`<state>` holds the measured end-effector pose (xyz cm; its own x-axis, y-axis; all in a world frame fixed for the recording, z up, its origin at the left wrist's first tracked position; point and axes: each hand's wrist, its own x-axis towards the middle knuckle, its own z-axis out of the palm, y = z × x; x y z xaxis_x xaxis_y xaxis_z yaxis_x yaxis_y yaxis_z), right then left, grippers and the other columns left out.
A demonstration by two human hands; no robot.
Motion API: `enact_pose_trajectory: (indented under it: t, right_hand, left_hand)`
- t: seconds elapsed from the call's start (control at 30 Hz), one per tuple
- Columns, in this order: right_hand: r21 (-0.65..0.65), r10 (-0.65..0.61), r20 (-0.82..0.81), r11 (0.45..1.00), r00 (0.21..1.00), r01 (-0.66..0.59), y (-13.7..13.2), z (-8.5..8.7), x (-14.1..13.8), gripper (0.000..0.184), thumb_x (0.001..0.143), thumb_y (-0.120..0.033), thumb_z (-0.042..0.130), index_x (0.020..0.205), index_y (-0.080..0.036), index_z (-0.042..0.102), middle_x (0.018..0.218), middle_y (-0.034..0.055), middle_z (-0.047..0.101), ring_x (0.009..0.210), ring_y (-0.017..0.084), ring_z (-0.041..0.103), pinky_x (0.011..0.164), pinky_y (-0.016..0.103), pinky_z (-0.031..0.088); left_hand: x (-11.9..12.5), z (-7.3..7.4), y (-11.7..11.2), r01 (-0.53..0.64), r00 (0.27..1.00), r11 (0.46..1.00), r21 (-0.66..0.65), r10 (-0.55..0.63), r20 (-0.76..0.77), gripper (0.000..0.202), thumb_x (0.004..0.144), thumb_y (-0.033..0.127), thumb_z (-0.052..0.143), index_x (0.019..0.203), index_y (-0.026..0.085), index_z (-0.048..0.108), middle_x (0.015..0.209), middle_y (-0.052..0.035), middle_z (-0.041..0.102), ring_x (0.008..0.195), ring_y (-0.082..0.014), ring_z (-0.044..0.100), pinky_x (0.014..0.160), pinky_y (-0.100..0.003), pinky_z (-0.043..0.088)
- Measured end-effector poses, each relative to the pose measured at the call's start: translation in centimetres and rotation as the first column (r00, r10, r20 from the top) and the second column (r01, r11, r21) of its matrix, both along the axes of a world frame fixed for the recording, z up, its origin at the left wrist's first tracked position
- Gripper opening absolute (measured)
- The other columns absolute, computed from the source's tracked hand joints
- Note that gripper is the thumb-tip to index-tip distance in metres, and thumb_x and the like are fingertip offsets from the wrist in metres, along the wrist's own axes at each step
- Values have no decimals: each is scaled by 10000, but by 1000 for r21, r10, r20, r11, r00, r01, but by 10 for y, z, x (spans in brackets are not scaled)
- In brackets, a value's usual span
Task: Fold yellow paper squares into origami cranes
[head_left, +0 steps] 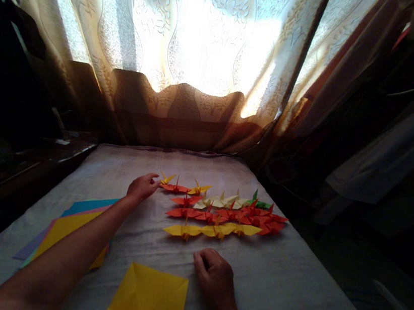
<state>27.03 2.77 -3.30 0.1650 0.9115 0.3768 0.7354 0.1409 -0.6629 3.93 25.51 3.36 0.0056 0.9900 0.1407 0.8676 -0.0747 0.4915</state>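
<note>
Paper cranes [218, 230] are standing in rough rows on a pale sheet [288, 293], right of centre, wings overlapping in places. Left hand [143, 186] is sitting at the left end of the back row, fingertips right by the wing of a yellow crane [167, 179]; fingers are bending in close to each other, but cannot tell whether they are pinching the wing or only touching it. Orange-red crane [176, 188] is standing just right of that one, with a second yellow crane [198, 189] following. Cream cranes [222, 200] and a green crane [260, 204] are lining up further right; red cranes [208, 217] are crowding in front of them, and three yellow ones are forming the nearest row. Right hand [214, 278] is resting on the sheet in front of the rows, fingers curling together into a loose fist, palm side hidden. Creased yellow paper [152, 298] is lying just left of it. Coloured sheets [67, 228] are fanning out under the left forearm. Patterned curtain [204, 58] is hanging behind, light coming through.
</note>
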Motion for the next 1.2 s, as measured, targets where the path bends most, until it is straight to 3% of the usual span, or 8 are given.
enact_pose_trajectory:
  t: [0.2, 0.43, 0.73, 0.8, 0.9, 1.0, 1.07, 1.2]
  right_hand:
    - [15, -16, 16, 1000, 1000, 16, 0, 6, -2, 324, 891, -320, 484, 598, -203, 560, 609, 3, 605, 578, 118, 558, 583, 207, 347]
    - [-5, -28, 3, 1000, 1000, 28, 0, 10, -1, 316, 885, -321, 469, 607, -203, 562, 632, 11, 610, 601, 126, 564, 612, 214, 362]
    - [60, -47, -46, 997, 998, 50, 3, 7, 2, 303, 881, -350, 468, 649, -201, 593, 631, 2, 599, 579, 128, 558, 589, 213, 390]
    - [77, -44, -37, 996, 998, 46, 10, 18, 9, 306, 887, -362, 470, 658, -203, 597, 641, 4, 611, 576, 127, 560, 591, 215, 399]
    - [99, -92, 32, 991, 995, 89, 32, 53, 25, 296, 893, -387, 475, 714, -201, 620, 703, 17, 650, 643, 139, 597, 647, 226, 426]
    - [-45, -199, 202, 976, 959, 212, 67, 96, 38, 248, 911, -359, 479, 862, -204, 665, 824, 23, 709, 747, 150, 649, 680, 228, 438]
    - [-180, -179, 415, 945, 892, 274, 93, 117, 41, 270, 946, -350, 453, 1037, -227, 675, 998, 24, 731, 868, 147, 669, 725, 225, 442]
    - [-302, -115, 512, 904, 851, 303, 138, 131, 36, 280, 899, -359, 536, 1084, -239, 708, 1049, 49, 746, 965, 195, 683, 752, 251, 462]
  left_hand:
    - [-17, -16, -37, -18, 989, 999, 32, 13, 146, 331, 848, 365, 531, 1117, 239, 676, 937, -25, 746, 807, -188, 695, 690, -237, 474]
    - [-34, -35, -85, -3, 957, 1000, 5, 1, 289, 419, 814, 464, 480, 1112, 224, 652, 879, -35, 742, 740, -204, 710, 628, -252, 520]
    - [-38, -36, -124, 2, 953, 999, 36, -12, 302, 347, 808, 467, 510, 1030, 280, 700, 857, 4, 766, 748, -211, 710, 629, -256, 509]
    - [-38, -38, -125, 1, 945, 1000, 28, -10, 326, 360, 813, 449, 497, 1038, 253, 699, 860, -2, 770, 772, -206, 716, 637, -247, 508]
    - [-37, -41, -122, -28, 940, 1000, 14, 21, 342, 365, 808, 433, 496, 1037, 236, 701, 836, -5, 771, 752, -199, 713, 623, -241, 503]
    - [-37, -44, -120, -34, 936, 999, 3, 31, 349, 356, 807, 428, 499, 1030, 242, 706, 819, -1, 769, 726, -192, 707, 605, -236, 493]
    - [-38, -45, -120, -35, 932, 999, -2, 34, 361, 348, 808, 422, 500, 1024, 248, 709, 818, 1, 771, 721, -187, 706, 605, -233, 490]
    - [-38, -45, -121, -43, 916, 999, 3, 38, 399, 351, 798, 438, 495, 1002, 252, 712, 803, 8, 771, 705, -185, 703, 608, -234, 498]
